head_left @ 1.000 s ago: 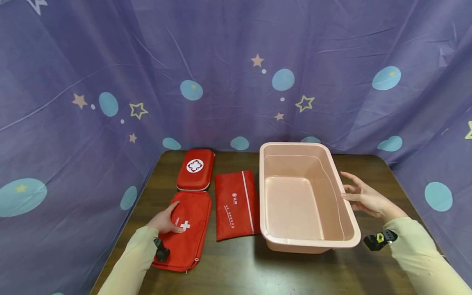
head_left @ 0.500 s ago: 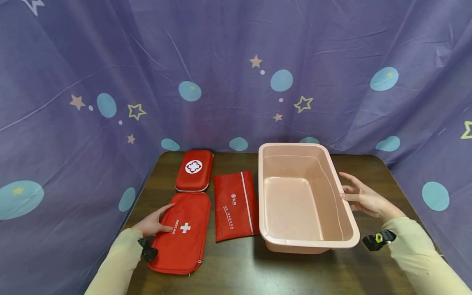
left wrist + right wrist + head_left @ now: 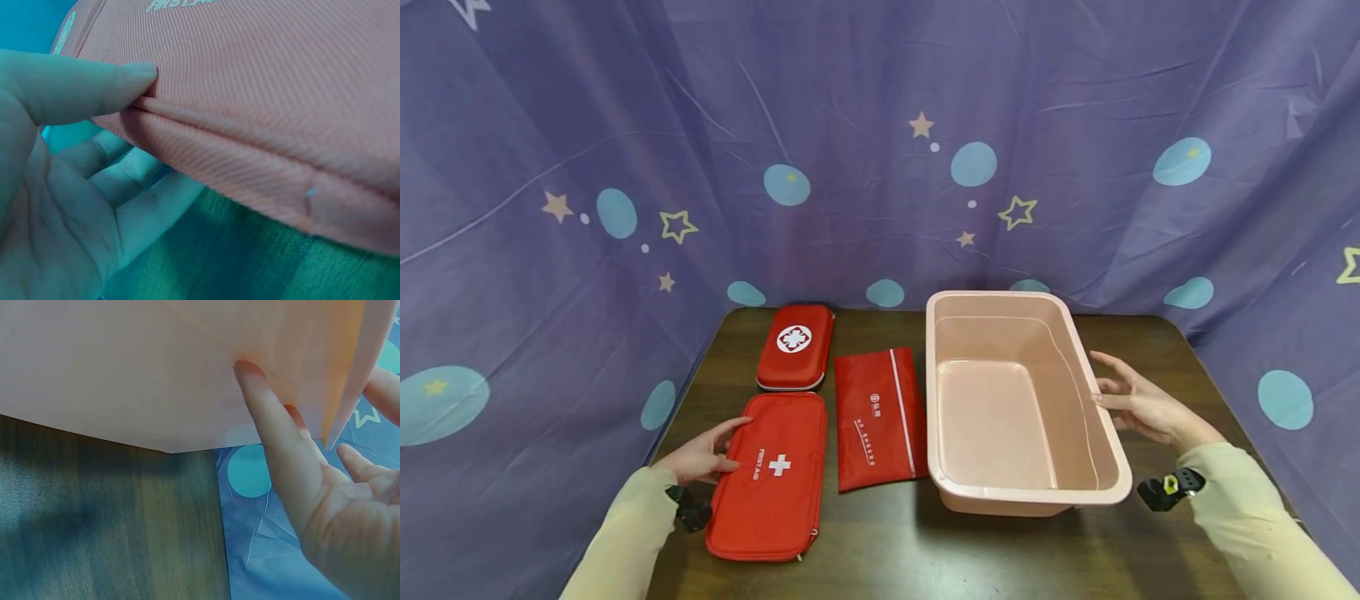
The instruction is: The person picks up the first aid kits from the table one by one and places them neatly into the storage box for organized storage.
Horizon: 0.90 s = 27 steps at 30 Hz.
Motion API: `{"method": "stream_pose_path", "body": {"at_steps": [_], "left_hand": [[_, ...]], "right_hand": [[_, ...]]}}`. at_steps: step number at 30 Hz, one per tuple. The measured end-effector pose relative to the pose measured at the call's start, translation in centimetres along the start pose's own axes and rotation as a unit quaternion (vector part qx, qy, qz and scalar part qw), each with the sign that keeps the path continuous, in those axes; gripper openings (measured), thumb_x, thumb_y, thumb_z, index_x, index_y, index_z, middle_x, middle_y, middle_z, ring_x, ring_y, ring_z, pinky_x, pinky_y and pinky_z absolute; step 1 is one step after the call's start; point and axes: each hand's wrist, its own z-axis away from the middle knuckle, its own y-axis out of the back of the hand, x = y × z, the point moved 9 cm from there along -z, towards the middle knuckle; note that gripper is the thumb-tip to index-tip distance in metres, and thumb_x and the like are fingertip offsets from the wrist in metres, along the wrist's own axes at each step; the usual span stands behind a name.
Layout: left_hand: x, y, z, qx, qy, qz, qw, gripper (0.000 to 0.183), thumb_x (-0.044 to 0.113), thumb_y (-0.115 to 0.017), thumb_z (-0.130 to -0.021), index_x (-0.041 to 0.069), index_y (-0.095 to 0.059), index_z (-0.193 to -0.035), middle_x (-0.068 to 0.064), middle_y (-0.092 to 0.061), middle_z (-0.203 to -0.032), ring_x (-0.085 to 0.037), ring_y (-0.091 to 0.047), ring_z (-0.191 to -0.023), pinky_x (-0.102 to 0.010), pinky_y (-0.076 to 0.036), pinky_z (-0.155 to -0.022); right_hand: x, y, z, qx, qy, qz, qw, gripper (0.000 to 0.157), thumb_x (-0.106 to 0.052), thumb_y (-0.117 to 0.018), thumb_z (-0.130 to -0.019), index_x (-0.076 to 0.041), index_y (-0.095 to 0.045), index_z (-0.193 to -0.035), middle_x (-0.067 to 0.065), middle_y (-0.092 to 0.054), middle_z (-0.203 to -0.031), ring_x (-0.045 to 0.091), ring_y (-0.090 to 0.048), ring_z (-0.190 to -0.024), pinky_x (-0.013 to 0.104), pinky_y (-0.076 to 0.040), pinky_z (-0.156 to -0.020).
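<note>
A red first aid pouch [image 3: 769, 487] with a white cross lies at the left of the table. My left hand [image 3: 696, 457] pinches its left edge: the left wrist view has the thumb [image 3: 94, 87] on top and the other fingers [image 3: 134, 178] below the edge. On the right, a pale pink plastic tub [image 3: 992, 425] stands with nothing in it. Against its right side rests my right hand [image 3: 1146, 408], fingers fairly straight. In the right wrist view, fingertips [image 3: 251, 372] touch the tub's outer wall.
Behind the pouch lies a red hard zip case [image 3: 796, 367] with a white round emblem. A flat red fabric bag [image 3: 868, 375] with a white stripe sits between pouch and tub. A purple patterned curtain [image 3: 850, 233] encloses the wooden table [image 3: 887, 542].
The left hand has moved left from the top of the first aid pouch to its left edge. The pouch has turned slightly. The right hand and tub stay put.
</note>
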Motion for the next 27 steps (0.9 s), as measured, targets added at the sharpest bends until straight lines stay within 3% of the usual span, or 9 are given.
{"method": "stream_pose_path", "body": {"at_steps": [18,27], "left_hand": [[-0.9,0.1,0.1,0.009,-0.026,0.039,0.9989,0.079,-0.013,-0.053,-0.083,0.001,-0.012,-0.149,-0.028,-0.043,-0.117,-0.026,-0.061,-0.091,-0.049,-0.056,-0.075],[-1.6,0.6,-0.1,0.047,-0.008,0.043,0.9979,0.081,-0.012,-0.051,-0.085,0.012,-0.013,-0.152,-0.032,-0.034,-0.134,-0.025,-0.061,-0.091,-0.045,-0.057,-0.074]], "right_hand": [[0.1,-0.1,0.1,0.003,-0.002,-0.001,1.0,0.06,0.001,-0.045,-0.096,-0.039,-0.022,-0.134,-0.005,-0.056,-0.111,0.013,-0.064,-0.094,0.037,-0.057,-0.073],[0.1,-0.2,0.1,0.001,-0.006,0.001,1.0,0.068,0.0,-0.047,-0.096,-0.027,-0.008,-0.145,-0.004,-0.057,-0.112,0.014,-0.064,-0.094,0.037,-0.057,-0.073]]}}
